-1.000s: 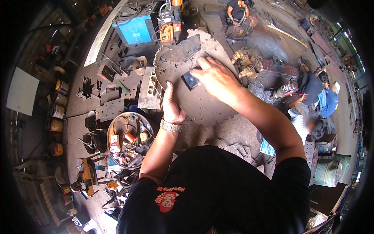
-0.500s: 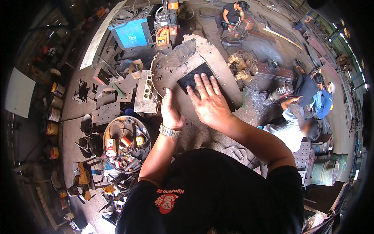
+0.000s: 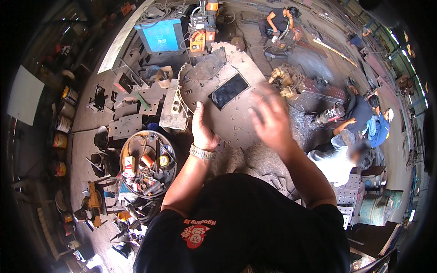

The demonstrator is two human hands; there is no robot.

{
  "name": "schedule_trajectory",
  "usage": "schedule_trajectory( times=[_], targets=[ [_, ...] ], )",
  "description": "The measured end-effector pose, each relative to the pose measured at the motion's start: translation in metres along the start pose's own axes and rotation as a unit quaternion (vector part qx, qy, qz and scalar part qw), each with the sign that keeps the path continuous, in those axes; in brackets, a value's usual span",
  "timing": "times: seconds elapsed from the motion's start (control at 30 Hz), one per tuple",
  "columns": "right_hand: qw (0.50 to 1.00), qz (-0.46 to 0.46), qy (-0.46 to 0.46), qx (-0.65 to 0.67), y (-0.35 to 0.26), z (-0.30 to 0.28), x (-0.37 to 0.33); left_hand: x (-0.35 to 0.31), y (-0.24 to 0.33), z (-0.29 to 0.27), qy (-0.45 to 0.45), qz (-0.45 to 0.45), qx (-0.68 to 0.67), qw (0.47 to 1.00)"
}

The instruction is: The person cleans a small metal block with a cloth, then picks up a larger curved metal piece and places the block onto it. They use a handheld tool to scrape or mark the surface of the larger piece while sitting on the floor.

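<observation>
A brown, dusty metal plate [image 3: 236, 125] with a ragged, curved rim and small holes lies before me. On it is a flat, glossy black rectangle [image 3: 229, 90]; I cannot tell its exact kind. My left hand [image 3: 205, 133], a metal-band watch on its wrist, grips the plate's near left edge, thumb up at the rim and the other fingers hidden. Over the plate's right side my right hand [image 3: 273, 120] is raised, smeared by motion, its fingers apart and nothing in it. Whether it touches the plate cannot be made out.
Left of me stands a round tub [image 3: 148, 193] of tools, tape and small boxes. Beyond it lie cut steel plates [image 3: 126, 127]. A blue machine [image 3: 159, 37] stands at the back. Co-workers [image 3: 334, 157] crouch on the right near a power tool [image 3: 328, 113].
My right hand has come off the black rectangle and moved right, uncovering it. The left hand stays at the plate's edge. The whole view has shifted slightly.
</observation>
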State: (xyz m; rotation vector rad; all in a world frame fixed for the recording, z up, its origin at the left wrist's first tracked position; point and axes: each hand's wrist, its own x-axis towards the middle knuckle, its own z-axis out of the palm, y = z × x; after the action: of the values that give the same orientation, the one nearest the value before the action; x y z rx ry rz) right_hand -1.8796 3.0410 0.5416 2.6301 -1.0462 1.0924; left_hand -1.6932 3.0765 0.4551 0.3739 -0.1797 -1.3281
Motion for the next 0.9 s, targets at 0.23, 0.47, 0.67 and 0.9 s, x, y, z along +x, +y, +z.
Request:
schedule_trajectory(
  times=[0.23, 0.47, 0.67, 0.9],
  targets=[
    [0.883, 0.33, -0.188, 0.277, 0.062, -0.011, -0.021, -0.004, 0.003, 0.006, 0.0, -0.016, -0.039, 0.999],
    [0.888, 0.313, -0.134, 0.309, 0.051, 0.021, -0.04, 0.017, 0.011, -0.028, 0.098, 0.15, 0.259, 0.949],
    [0.887, 0.337, -0.147, 0.279, 0.048, 0.043, -0.057, -0.024, 0.005, 0.002, -0.103, 0.37, 0.724, 0.574],
    [0.919, 0.295, -0.094, 0.244, 0.005, 0.048, -0.051, -0.008, -0.025, 0.001, -0.092, 0.236, 0.744, 0.618]
  ],
)
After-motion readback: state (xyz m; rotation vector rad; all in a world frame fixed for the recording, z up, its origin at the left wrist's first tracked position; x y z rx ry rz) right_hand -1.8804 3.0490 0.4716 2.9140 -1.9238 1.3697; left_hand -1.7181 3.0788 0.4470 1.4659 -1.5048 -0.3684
